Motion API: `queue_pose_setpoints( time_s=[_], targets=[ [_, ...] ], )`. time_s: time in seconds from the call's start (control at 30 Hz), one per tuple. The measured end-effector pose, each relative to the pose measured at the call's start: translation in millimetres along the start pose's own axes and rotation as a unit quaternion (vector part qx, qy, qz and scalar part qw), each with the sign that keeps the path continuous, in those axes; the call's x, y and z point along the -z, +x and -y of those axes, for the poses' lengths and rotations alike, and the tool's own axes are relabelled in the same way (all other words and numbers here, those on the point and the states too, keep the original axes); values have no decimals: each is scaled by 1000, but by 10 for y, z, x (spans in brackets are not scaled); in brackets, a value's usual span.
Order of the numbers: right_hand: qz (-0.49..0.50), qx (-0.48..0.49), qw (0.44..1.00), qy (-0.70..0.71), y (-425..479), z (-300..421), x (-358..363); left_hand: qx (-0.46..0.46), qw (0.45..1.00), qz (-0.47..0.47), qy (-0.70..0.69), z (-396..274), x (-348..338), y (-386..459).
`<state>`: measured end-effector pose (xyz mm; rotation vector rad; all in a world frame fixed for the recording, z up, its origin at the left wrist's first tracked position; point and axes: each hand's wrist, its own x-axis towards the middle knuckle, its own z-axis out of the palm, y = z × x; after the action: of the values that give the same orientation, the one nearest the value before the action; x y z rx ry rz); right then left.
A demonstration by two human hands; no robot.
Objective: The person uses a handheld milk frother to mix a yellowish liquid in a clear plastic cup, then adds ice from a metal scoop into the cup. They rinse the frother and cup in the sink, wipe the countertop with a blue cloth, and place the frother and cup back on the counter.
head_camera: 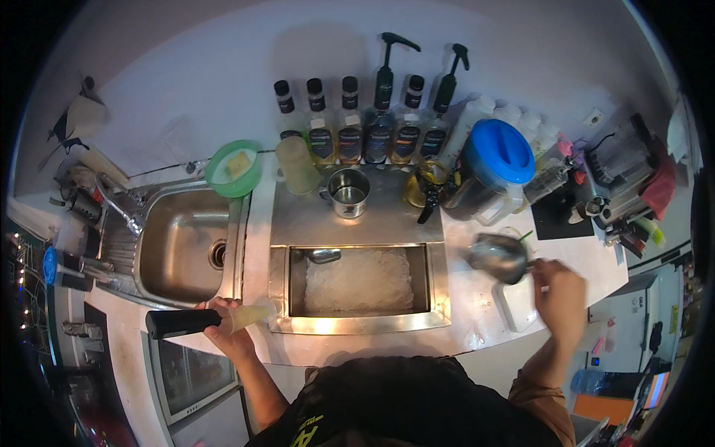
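Note:
At the lower left, my left hand [228, 328] is closed around a translucent cup [251, 314] with pale yellow contents. A black cylindrical handle or device [181, 323] lies against that hand at the cup's left end; how it joins the cup cannot be told. On the right, my right hand [558, 290] grips the handle of a blurred metal scoop or cup [499, 258], held above the white counter. Between the hands, a steel bin set in the counter holds crushed ice [360, 279], and a metal scoop [324, 256] lies at its back left corner.
A steel sink [184, 246] is on the left, with a green bowl [233, 169] holding a yellow sponge behind it. A steel mug [349, 193] stands behind the ice bin. Several Torani-type syrup bottles [351, 139] line the wall, beside a blue-lidded pitcher [491, 167].

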<state>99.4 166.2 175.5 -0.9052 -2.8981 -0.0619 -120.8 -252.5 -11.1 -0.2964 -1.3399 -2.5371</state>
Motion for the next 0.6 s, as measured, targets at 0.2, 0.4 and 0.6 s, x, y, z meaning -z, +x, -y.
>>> queue_pose_setpoints(
  time_s=[0.2,0.4,0.6],
  targets=[
    [242,242,939,17,276,1112,-1914,-13,1000,3,22,-128,111,-11],
    [327,267,904,-69,521,1617,-3456,-49,995,-52,66,-356,269,-74],
    [339,47,933,115,390,1868,-4626,-48,988,-113,97,-536,508,-205]
  ],
)
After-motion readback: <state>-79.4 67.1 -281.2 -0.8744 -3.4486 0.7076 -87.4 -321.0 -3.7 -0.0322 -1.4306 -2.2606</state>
